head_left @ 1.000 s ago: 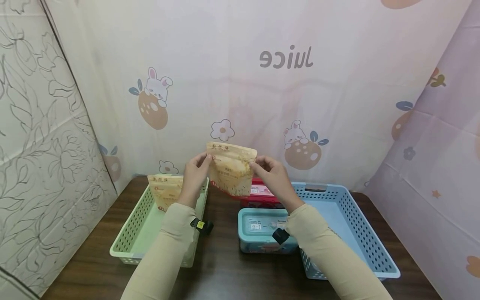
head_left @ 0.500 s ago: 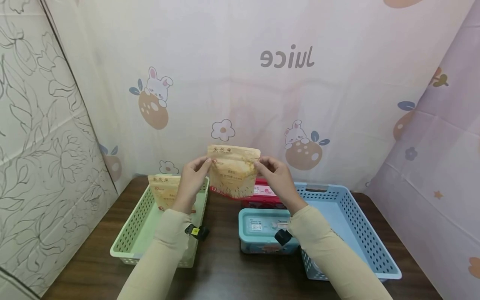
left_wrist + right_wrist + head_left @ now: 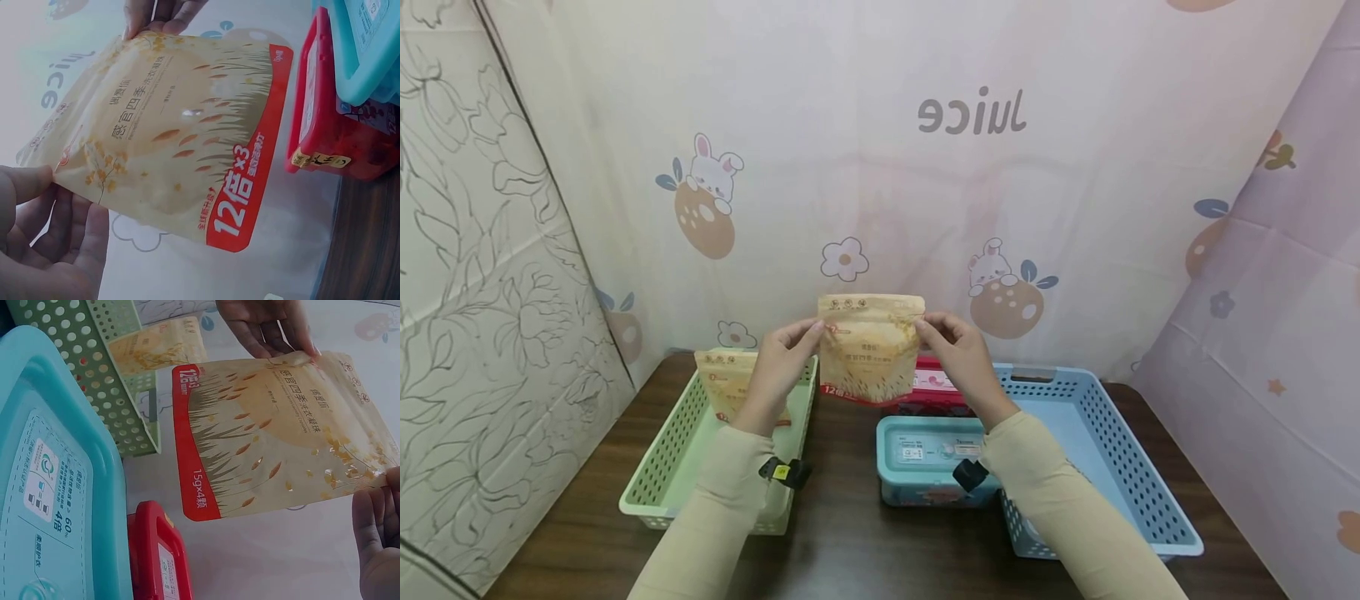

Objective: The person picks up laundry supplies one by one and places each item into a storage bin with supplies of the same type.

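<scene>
A flat beige pouch [image 3: 871, 350] with a red bottom band and printed grass is held up between both hands, its front toward the head camera. My left hand [image 3: 784, 367] pinches its left side edge between thumb and fingers; in the left wrist view that thumb presses on the front of the pouch [image 3: 169, 131]. On the other side, my right hand [image 3: 958, 358] pinches the right edge near the top. The right wrist view shows the pouch [image 3: 281, 431] stretched out, with the left hand [image 3: 269, 325] at its far edge.
A green basket [image 3: 662, 467] at left holds a similar beige pouch [image 3: 726, 385] standing upright. Right of centre, a teal lidded box [image 3: 925, 458] stands before a red box [image 3: 928, 392]. A blue basket [image 3: 1120, 433] is at far right on the dark wood table [image 3: 850, 550]. Printed curtains hang behind.
Both hands have lowered the pouch slightly and moved it a little to the right. It has turned from tilted to nearly level. The grip of each hand stays the same.
</scene>
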Demonstrator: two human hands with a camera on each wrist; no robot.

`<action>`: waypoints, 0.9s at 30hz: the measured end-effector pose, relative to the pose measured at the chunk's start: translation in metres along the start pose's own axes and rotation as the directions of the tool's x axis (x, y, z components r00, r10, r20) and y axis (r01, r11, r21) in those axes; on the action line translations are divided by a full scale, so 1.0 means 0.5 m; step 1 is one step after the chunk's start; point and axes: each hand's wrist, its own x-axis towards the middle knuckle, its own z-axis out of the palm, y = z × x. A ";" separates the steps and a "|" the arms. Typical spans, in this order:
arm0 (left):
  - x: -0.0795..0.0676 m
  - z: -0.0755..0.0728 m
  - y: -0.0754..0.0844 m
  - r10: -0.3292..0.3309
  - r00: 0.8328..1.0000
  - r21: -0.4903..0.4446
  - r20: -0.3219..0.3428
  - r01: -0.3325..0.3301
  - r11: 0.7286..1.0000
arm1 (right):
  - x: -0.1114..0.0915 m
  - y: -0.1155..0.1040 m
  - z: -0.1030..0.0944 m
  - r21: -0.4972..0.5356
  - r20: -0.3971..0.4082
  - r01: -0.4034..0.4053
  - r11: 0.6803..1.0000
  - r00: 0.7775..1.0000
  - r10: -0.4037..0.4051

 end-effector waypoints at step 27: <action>-0.017 -0.016 -0.010 0.017 0.998 -0.018 0.066 -0.016 1.000 | -0.017 0.009 0.003 0.027 0.011 -0.051 0.998 0.999 0.051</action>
